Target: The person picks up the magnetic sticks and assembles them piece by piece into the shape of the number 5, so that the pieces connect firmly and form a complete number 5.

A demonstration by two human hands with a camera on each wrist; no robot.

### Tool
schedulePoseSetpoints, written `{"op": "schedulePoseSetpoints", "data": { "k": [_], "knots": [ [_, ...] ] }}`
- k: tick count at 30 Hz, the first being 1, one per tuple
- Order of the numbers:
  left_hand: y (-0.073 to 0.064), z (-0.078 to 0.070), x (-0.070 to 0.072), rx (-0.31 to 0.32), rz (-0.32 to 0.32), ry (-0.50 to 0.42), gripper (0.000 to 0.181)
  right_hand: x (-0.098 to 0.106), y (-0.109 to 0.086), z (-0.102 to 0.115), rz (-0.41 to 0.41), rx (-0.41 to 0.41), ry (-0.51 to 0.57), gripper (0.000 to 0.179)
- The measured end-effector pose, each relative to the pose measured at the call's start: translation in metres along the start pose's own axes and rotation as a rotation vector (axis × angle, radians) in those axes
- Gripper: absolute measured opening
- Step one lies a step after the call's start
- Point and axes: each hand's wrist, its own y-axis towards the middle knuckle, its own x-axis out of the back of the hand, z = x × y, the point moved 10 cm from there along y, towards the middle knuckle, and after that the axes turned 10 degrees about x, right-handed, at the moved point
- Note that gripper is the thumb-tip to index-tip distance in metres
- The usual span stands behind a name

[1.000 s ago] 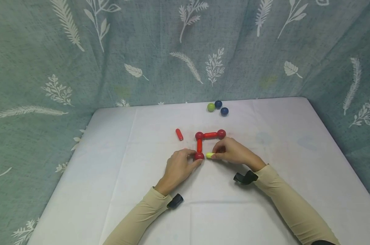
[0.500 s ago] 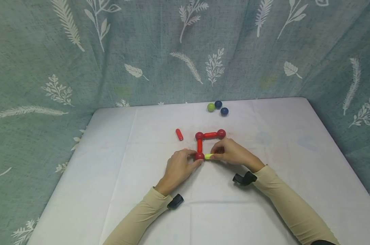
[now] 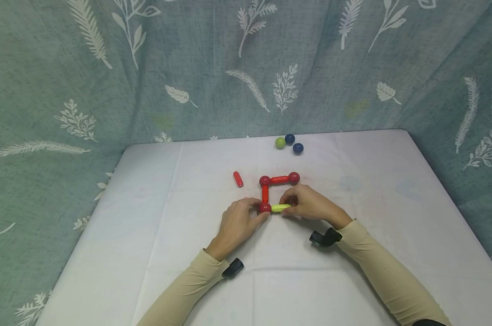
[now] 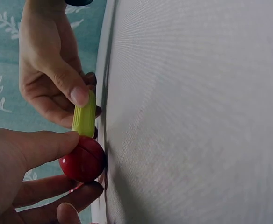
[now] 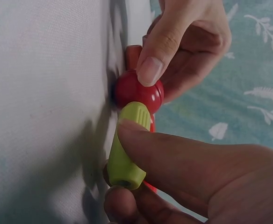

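Near the middle of the table, my left hand (image 3: pixel 238 222) holds a red ball (image 3: pixel 265 208) between thumb and fingers. That ball is the near corner of an L-shaped piece made of red balls and red rods (image 3: pixel 265 194). With thumb and fingers, my right hand (image 3: pixel 314 206) pinches a yellow-green ridged rod (image 3: pixel 280 208) by its right part. In the left wrist view the end of the rod (image 4: pixel 84 122) meets the red ball (image 4: pixel 82 161) beside my left thumb. The right wrist view shows the rod's free end, with a dark spot in it.
A loose red rod (image 3: pixel 238 179) lies left of the L-shaped piece. Towards the back edge sit a green ball (image 3: pixel 280 142) and two dark blue balls (image 3: pixel 298 148). A white cloth covers the table (image 3: pixel 188 190), and a patterned curtain (image 3: pixel 213 68) hangs behind it.
The yellow-green rod has moved left, from just apart to touching the red ball. My right fingers now sit further back along it, so more of it shows. My left hand stays still.
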Motion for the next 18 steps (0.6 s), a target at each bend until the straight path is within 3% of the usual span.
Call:
{"op": "schedulePoseSetpoints", "data": {
  "k": [18],
  "knots": [
    [-0.0019,-0.0016,0.0032,0.003,-0.036,0.052,0.039,-0.0021,0.0014,0.0028,-0.018,-0.007,0.002,0.016]
  ]
}}
